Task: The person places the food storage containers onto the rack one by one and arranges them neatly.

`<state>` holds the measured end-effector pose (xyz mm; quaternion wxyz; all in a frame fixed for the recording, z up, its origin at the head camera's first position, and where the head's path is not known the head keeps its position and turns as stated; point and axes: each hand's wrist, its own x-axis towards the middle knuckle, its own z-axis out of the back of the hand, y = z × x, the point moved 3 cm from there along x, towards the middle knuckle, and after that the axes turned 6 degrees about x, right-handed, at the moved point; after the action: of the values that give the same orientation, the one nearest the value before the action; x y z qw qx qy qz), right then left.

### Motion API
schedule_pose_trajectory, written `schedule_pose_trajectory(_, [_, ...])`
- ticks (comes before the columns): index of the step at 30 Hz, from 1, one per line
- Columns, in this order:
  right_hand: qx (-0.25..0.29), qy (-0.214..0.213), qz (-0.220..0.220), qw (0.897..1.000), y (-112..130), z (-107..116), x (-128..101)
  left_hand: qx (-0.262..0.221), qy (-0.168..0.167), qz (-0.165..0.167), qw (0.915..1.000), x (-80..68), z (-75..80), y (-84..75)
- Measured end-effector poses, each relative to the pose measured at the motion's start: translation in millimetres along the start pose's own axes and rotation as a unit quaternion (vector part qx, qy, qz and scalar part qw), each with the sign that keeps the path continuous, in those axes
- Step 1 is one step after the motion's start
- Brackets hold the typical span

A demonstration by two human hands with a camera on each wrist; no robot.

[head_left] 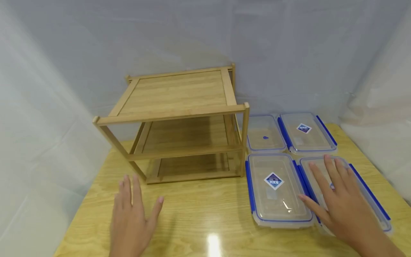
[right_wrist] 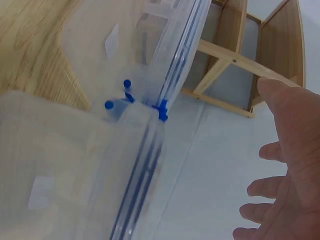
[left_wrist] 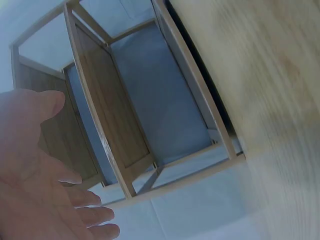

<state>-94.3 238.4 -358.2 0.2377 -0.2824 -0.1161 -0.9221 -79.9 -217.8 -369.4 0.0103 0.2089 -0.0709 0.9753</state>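
Note:
A three-tier wooden shelf (head_left: 179, 121) stands at the back of the wooden table (head_left: 199, 221). Right of it lie several clear lidded containers with blue clips. My right hand (head_left: 337, 194) hovers flat, fingers spread, over the near right container (head_left: 369, 200), thumb by the near left container (head_left: 276, 189). My left hand (head_left: 131, 214) is flat and open just above the table in front of the shelf's left leg. In the left wrist view the hand (left_wrist: 45, 185) faces the shelf (left_wrist: 125, 110). The right wrist view shows my right hand (right_wrist: 285, 170) beside container edges (right_wrist: 150, 125).
Two more containers (head_left: 264, 132) (head_left: 306, 132) sit at the back right, beside the shelf. Grey cloth walls close in the table on the left, back and right. Bare tabletop lies between my hands.

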Motion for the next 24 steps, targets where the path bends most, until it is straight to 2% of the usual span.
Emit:
schedule_pose_trajectory(7, [0.004, -0.012, -0.024, 1.0, -15.0, 10.1, -4.0, -0.031, -0.011, 0.017, 0.9993, 9.2, 7.9, 11.6])
schedule_pose_trajectory(13, [0.028, -0.066, -0.007, 0.997, -29.9, 16.8, -4.3, -0.05, -0.002, 0.039, 0.998, 17.7, 12.5, 21.0])
schedule_pose_trajectory(17, [0.04, -0.087, -0.014, 0.995, -41.3, 18.9, -6.8, -0.063, -0.004, 0.055, 0.9965, 23.6, 14.1, 26.9])
schedule_pose_trajectory(19, [0.039, -0.084, -0.026, 0.995, -47.6, 18.9, -9.5, -0.071, 0.001, 0.063, 0.9955, 26.9, 14.5, 30.1])
schedule_pose_trajectory(24, [0.061, -0.039, -0.08, 0.994, -65.9, 16.9, -19.8, -0.107, 0.015, 0.073, 0.9915, 36.9, 14.3, 39.7])
